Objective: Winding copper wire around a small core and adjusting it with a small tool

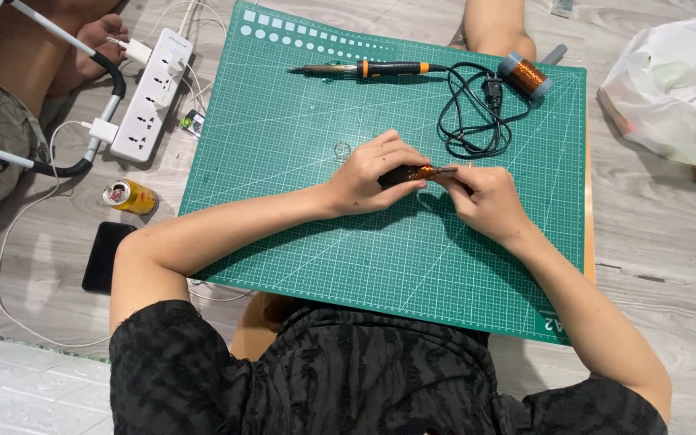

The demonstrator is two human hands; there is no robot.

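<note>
Copper wire already covers part of the small dark core (409,172) at frame centre, where the left hand (368,176) clenches it. The right hand (483,196) pinches its protruding end. Winding appears unfinished (soldering iron (364,70) and wire spool (525,76) lie untouched, upper frame).

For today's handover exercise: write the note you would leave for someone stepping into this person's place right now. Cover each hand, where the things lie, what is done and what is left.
Left hand: grips the small dark rod wound with copper wire above the green cutting mat.
Right hand: pinches the rod's other end, fingertips at the wire.
Elsewhere: soldering iron lies at the mat's far edge, its black cord coiled beside the copper wire spool. A small wire ring lies on the mat near the left hand.
Done: part of the rod already carries copper turns.
Left: whether winding is complete cannot be told; the iron lies untouched.
</note>
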